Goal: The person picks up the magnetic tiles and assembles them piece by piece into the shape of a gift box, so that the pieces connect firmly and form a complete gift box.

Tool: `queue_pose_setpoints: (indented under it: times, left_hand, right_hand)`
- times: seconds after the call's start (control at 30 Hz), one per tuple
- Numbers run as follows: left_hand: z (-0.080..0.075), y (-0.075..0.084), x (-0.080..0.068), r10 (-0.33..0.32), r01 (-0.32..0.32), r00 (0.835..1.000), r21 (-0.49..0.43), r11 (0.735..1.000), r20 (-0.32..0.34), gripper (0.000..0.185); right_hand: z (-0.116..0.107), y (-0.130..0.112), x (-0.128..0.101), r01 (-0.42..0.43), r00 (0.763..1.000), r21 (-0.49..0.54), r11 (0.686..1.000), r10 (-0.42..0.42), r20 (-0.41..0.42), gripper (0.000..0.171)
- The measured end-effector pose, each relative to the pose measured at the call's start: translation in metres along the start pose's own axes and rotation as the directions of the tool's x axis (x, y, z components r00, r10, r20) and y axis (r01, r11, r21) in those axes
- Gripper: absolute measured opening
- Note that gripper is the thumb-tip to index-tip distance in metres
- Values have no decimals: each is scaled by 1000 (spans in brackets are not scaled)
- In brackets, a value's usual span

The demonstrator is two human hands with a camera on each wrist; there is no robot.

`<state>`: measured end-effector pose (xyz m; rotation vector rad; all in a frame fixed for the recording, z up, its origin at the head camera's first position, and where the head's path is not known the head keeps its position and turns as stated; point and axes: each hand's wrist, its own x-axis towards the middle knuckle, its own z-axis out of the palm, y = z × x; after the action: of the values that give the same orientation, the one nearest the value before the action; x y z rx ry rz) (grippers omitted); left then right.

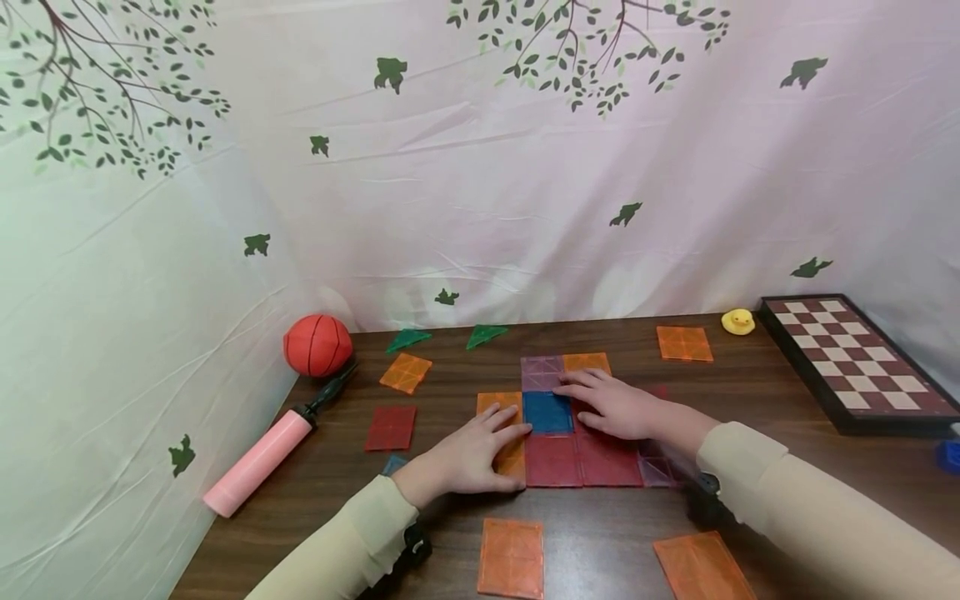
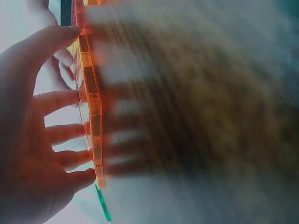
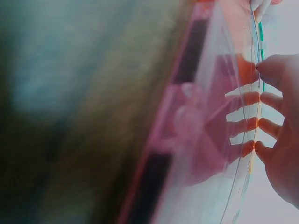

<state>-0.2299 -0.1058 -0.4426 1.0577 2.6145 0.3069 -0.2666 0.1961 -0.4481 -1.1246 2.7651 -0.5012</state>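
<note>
**Both hands flat on the tile patch**

While the fingers lie straight and slightly spread, pinching nothing, the left hand [image 1: 468, 457] presses an orange tile [image 1: 504, 433] and the right hand [image 1: 615, 404] rests on a red tile [image 1: 609, 457], either side of the blue tile [image 1: 547, 412]. These sit in a flat tile patch at centre frame on the table [image 1: 750, 392]. Lower down lie loose orange tiles [image 1: 512, 557]; far left, a ball [image 1: 317, 344] and pump [image 1: 262, 457]. The step looks like squaring joined tiles; next would call for bringing in a loose one, edge to edge.
</note>
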Motion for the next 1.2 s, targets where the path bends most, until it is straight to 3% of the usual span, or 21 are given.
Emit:
queue_pose_setpoints:
  times: [0.53,0.83,1.0,1.1,1.2]
  left_hand:
    - [0,0,0,11,-11,1000,0,1000,-7,83]
    - [-2,4,-2,30,-30,1000,12,999,-3,77]
    - [-2,17,-17,138,-131,988,86,988,-77,61]
    - [-2,28,-36,242,-227,963,129,965,-121,50]
    - [-2,35,-61,356,-341,928,131,931,-115,40]
  right_hand:
    - [5,15,-76,-11,998,39,999,14,-62,66]
    - [6,22,-85,-20,998,46,999,23,-64,66]
    - [7,24,-85,-22,998,44,999,24,-54,67]
    - [7,24,-85,-21,998,42,999,23,-57,67]
    - [7,22,-85,-14,998,44,999,17,-65,66]
